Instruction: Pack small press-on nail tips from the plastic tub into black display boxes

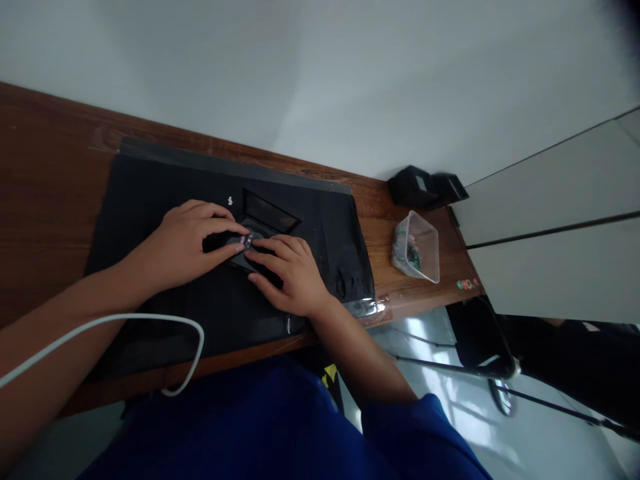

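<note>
My left hand (193,240) reaches in from the left, thumb and index finger closed on a small pinkish-purple piece (243,240). From the right comes my right hand (293,273); its fingers are apart, with two fingertips at a tiny shiny piece (249,239) beside the pinkish one. Both hands are over a dark flat tray or case (241,261), partly covered by my fingers. Behind it a black-framed dark panel (270,212) lies at a slant; whether it is joined to the case I cannot tell. Fine detail between the fingertips is too small to make out.
A black mat (155,180) covers part of the wooden table (45,167). A small white piece (230,200) lies on it. To the right are a clear plastic tub (430,250) with small packets and black boxes (413,187). A white cable (150,315) crosses my left forearm.
</note>
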{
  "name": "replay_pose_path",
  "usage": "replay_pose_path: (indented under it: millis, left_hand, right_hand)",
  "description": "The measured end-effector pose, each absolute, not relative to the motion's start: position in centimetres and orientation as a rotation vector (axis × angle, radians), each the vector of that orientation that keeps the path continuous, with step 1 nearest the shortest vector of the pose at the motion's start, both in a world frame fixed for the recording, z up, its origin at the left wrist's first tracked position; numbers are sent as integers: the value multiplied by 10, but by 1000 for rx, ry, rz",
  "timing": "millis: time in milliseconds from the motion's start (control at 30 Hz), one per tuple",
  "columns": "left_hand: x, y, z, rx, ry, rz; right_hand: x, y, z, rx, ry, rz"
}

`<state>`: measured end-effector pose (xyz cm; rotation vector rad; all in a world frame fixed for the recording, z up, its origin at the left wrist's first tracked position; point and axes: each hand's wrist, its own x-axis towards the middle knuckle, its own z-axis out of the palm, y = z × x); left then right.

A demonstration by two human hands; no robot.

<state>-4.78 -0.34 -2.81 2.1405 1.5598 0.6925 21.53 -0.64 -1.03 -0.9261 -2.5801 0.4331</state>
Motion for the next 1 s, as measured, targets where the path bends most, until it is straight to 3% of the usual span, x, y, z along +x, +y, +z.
replay_pose_path:
  millis: [1000]
  left_hand:
    - [-53,-2,-41,2218,1678,700]
  right_hand:
    - [205,-7,-5,-999,-2702,448]
